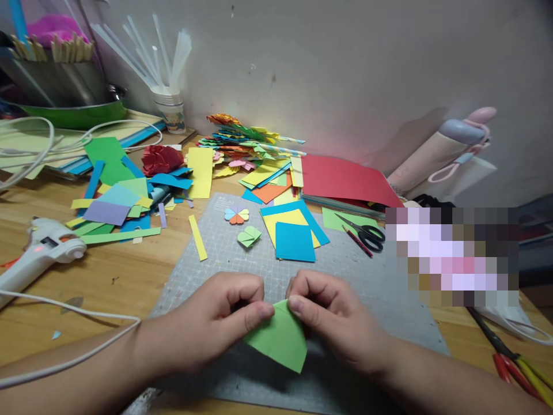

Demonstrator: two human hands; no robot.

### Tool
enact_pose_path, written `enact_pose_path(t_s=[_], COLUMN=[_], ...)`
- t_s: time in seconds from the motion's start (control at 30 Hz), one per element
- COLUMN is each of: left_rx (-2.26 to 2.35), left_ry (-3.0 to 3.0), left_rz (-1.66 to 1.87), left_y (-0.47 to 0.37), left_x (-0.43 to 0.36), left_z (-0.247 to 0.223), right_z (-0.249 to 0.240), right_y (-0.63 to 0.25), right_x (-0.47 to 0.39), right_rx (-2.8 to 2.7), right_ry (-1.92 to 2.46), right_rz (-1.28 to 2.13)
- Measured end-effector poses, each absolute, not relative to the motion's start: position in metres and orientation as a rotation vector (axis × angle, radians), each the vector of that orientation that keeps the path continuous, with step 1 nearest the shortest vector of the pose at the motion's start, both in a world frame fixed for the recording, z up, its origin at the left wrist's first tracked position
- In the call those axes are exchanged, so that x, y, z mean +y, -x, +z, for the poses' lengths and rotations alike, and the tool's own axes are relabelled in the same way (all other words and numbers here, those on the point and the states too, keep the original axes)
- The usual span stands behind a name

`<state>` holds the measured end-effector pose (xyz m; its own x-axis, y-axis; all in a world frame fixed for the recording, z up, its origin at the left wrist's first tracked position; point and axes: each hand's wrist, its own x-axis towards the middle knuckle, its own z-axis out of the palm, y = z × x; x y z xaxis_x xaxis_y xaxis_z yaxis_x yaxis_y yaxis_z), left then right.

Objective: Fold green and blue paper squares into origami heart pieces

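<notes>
Up close, the left hand and right hand pinch the upper edge of a light-green folded paper piece above the grey gridded cutting mat, fingers closed, though I can't quite make out their tips. Beyond lie a square blue paper sheet, a small light-green folded paper shape and a round multicoloured paper flower.

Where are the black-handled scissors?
Head view, right of centre: the scissors lie beyond the right hand, blades over a green paper strip, red pencil along their near side.
</notes>
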<state>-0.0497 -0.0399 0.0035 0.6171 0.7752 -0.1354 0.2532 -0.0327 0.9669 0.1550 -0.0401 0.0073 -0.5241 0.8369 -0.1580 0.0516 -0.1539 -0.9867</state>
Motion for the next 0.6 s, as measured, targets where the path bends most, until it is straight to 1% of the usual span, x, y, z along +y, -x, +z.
enact_pose_path(t_s=[0.1,0.33,0.5,0.6], left_rx=[0.922,0.857,0.979,1.187], left_ry=[-1.531,-1.333,-1.539,-1.888], left_rz=[0.522,0.750,0.862,1.051], left_y=[0.052,0.047,0.049,0.052], left_x=[-0.039,-0.036,-0.037,-0.040], left_z=[0.001,-0.005,-0.006,-0.001], right_z=[0.003,-0.004,-0.003,-0.006], right_y=[-0.154,-0.149,-0.147,-0.147], right_x=[-0.038,-0.036,-0.036,-0.035], right_rx=[-1.481,-1.323,-1.278,-1.128], right_ry=[1.057,1.117,1.146,1.184], right_rz=[1.763,1.910,2.146,2.054])
